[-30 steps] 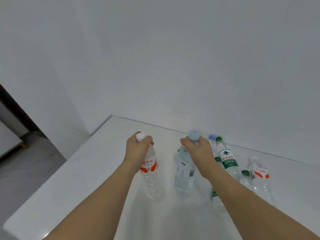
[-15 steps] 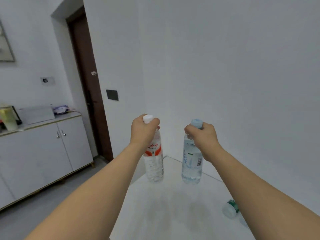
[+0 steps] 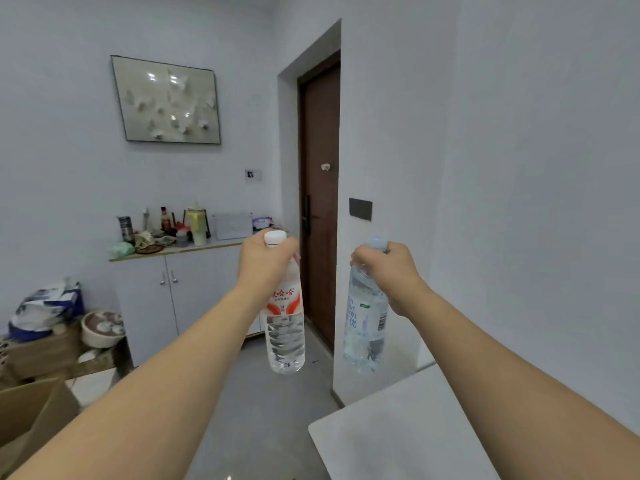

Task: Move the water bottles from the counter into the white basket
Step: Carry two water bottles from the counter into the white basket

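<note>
My left hand (image 3: 265,263) grips the neck of a clear water bottle with a white cap and a red and white label (image 3: 284,327). It hangs upright in the air over the grey floor. My right hand (image 3: 389,268) holds a second clear bottle with a pale blue cap and a white label (image 3: 363,327) by its neck, also upright and in the air. A corner of the white counter (image 3: 398,434) shows at the lower right, below and behind the bottles. No white basket is in view.
A brown door (image 3: 320,202) stands straight ahead. A white cabinet (image 3: 180,292) with cluttered items on top is at the left. Cardboard boxes (image 3: 31,414) and bags lie on the floor at the lower left. A white wall corner (image 3: 381,168) rises beside the counter.
Both bottles have been lifted off the counter and carried left with the view. The other bottles and most of the counter have left the frame; the cabinet, picture and door have come in.
</note>
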Action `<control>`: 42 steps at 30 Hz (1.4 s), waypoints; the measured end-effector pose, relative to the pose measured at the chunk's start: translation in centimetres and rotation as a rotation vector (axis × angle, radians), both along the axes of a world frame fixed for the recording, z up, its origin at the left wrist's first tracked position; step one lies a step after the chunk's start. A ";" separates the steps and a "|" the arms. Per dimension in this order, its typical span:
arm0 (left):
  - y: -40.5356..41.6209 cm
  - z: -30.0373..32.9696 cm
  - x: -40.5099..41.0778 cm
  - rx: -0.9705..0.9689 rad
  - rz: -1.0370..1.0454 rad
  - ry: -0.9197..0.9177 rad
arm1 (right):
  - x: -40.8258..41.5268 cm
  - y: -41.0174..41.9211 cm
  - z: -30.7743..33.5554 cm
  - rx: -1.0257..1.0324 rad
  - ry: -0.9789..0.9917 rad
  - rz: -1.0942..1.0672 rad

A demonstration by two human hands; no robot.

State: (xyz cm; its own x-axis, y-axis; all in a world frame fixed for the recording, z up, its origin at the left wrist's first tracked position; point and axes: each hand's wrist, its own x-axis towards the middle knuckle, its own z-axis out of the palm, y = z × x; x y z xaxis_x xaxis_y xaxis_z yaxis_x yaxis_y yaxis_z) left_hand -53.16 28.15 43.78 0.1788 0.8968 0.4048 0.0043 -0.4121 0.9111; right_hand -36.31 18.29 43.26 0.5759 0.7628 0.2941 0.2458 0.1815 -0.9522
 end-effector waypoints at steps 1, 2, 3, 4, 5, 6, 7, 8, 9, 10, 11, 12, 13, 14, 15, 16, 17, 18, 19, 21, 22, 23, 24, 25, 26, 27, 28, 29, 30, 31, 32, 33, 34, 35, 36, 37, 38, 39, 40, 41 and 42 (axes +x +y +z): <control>0.7 0.2 -0.6 0.000 0.010 -0.003 | -0.6 0.9 0.3 0.008 0.009 0.025; 1.3 0.4 -1.1 0.000 0.017 -0.004 | -1.1 1.7 0.5 0.017 0.016 0.051; 2.0 0.7 -1.3 -0.004 0.023 -0.004 | -1.3 2.6 0.6 0.022 0.015 0.071; 2.7 0.8 -1.4 -0.009 0.027 -0.003 | -1.4 3.3 0.7 0.022 0.010 0.084; 3.4 1.0 -1.3 -0.012 0.031 -0.002 | -1.4 4.1 0.8 0.022 0.008 0.091; 4.1 1.0 -1.1 -0.014 0.035 0.000 | -1.2 4.9 0.7 0.020 0.012 0.093; 4.9 1.1 -0.8 -0.015 0.038 0.002 | -1.0 5.8 0.6 0.016 0.018 0.089; 5.8 1.0 -0.4 -0.016 0.041 0.006 | -0.6 6.8 0.5 0.010 0.020 0.080; 6.7 0.9 0.0 -0.017 0.042 0.010 | -0.1 7.7 0.4 0.002 0.018 0.071; 7.7 0.7 0.4 -0.017 0.041 0.013 | 0.4 8.7 0.2 -0.004 0.016 0.066; 8.6 0.5 0.9 -0.015 0.041 0.016 | 1.0 9.8 0.1 -0.003 0.017 0.067; 9.5 0.4 1.4 -0.011 0.042 0.022 | 1.6 10.8 0.1 0.001 0.020 0.071; 10.5 0.2 1.9 -0.007 0.045 0.032 | 2.3 11.9 0.1 0.007 0.025 0.072; 11.5 0.1 2.4 -0.005 0.049 0.042 | 3.0 13.1 0.1 0.015 0.032 0.071; 12.5 0.2 2.9 -0.002 0.051 0.049 | 3.6 14.3 0.2 0.022 0.037 0.070; 13.6 0.4 3.5 0.003 0.051 0.052 | 4.4 15.5 0.4 0.028 0.038 0.070; 14.8 0.7 4.1 0.012 0.051 0.052 | 5.0 16.7 0.6 0.036 0.038 0.075; 15.9 1.1 4.7 0.022 0.055 0.052 | 5.7 18.0 0.8 0.044 0.042 0.083; 17.0 1.6 5.2 0.036 0.059 0.053 | 6.3 19.2 1.0 0.051 0.049 0.088; 19.3 2.3 6.2 0.066 0.063 0.053 | 7.3 21.7 1.1 0.059 0.050 0.093; 20.4 2.6 6.6 0.068 0.067 0.045 | 7.7 22.9 1.2 0.062 0.050 0.095; 21.6 2.7 7.0 0.062 0.071 0.035 | 7.9 24.2 1.2 0.064 0.051 0.100; 22.8 2.6 7.3 0.058 0.073 0.029 | 8.1 25.5 1.1 0.063 0.054 0.105; 24.2 2.6 7.5 0.060 0.074 0.027 | 8.2 26.9 1.0 0.061 0.055 0.110; 25.6 2.4 7.7 0.061 0.078 0.029 | 8.2 28.4 0.8 0.055 0.055 0.117; 27.0 2.1 7.7 0.057 0.085 0.034 | 8.0 29.7 0.6 0.049 0.054 0.121; 28.4 1.8 7.7 0.044 0.089 0.038 | 7.9 31.0 0.4 0.042 0.046 0.124; 30.2 1.4 7.6 0.027 0.088 0.035 | 7.6 32.8 0.2 0.034 0.034 0.128; 32.0 1.0 7.4 0.012 0.084 0.032 | 7.4 34.6 -0.1 0.027 0.023 0.134; 33.9 0.7 7.1 -0.002 0.083 0.031 | 7.1 36.4 -0.3 0.019 0.016 0.143; 35.8 0.4 6.8 -0.012 0.085 0.032 | 6.8 38.2 -0.5 0.012 0.015 0.154; 37.7 0.1 6.4 -0.015 0.086 0.032 | 6.4 40.2 -0.7 0.013 0.018 0.164; 39.6 0.0 5.9 -0.012 0.088 0.033 | 6.0 42.1 -0.8 0.019 0.019 0.171; 41.6 0.0 5.3 -0.004 0.090 0.037 | 5.5 44.1 -0.9 0.022 0.017 0.171; 43.6 0.0 4.7 0.003 0.090 0.041 | 5.1 46.1 -0.9 0.024 0.016 0.164; 45.6 0.2 4.1 0.009 0.088 0.041 | 4.7 48.2 -0.7 0.025 0.018 0.158; 47.6 0.5 3.5 0.012 0.086 0.040 | 4.3 50.2 -0.4 0.026 0.022 0.154; 49.7 0.8 3.0 0.014 0.085 0.038 | 3.9 52.1 -0.1 0.028 0.021 0.153; 51.6 1.1 2.4 0.016 0.085 0.037 | 3.5 54.1 0.3 0.029 0.018 0.153; 53.5 1.3 2.0 0.023 0.083 0.036 | 3.2 55.9 0.5 0.035 0.017 0.153; 55.4 1.5 1.7 0.034 0.079 0.034 | 3.0 57.8 0.8 0.047 0.019 0.155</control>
State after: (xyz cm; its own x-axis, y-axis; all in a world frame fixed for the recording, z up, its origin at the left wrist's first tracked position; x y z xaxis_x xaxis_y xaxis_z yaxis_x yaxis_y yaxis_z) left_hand -51.42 83.54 45.32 0.1218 0.8946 0.4299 0.0689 -0.4397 0.8955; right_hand -33.36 76.05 44.03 0.4579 0.8287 0.3218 0.1939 0.2602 -0.9459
